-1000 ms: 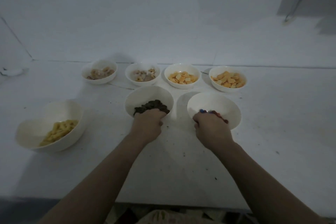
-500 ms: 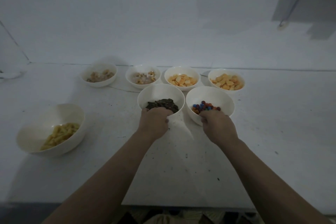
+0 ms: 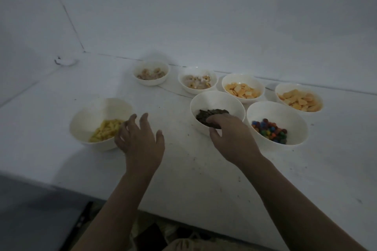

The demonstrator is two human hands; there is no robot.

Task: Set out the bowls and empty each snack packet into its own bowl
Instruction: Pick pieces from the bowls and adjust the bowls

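Seven white bowls stand on the white table [image 3: 183, 171]. Four small ones form the back row: ring cereal [image 3: 151, 79], pale rings [image 3: 184, 85], orange crackers [image 3: 226, 82] and more orange crackers [image 3: 281, 89]. In front are a bowl of yellow snacks [image 3: 91, 112], a bowl of dark snacks [image 3: 216, 100] and a bowl of coloured candies [image 3: 275, 110]. My left hand [image 3: 140, 138] hovers with fingers spread at the right side of the yellow-snack bowl. My right hand [image 3: 230, 136] pinches the near rim of the dark-snack bowl, fingers over the rim, thumb outside.
A small white object [image 3: 66, 61] lies at the back left, by the wall corner. The table's near edge runs diagonally across the bottom, with dark floor [image 3: 30, 210] to the lower left. White walls close off the back and left.
My left hand let go of the dark-snack bowl, opened and moved left to the yellow-snack bowl. My right hand left the candy bowl and took the dark-snack bowl's rim. The view swung left.
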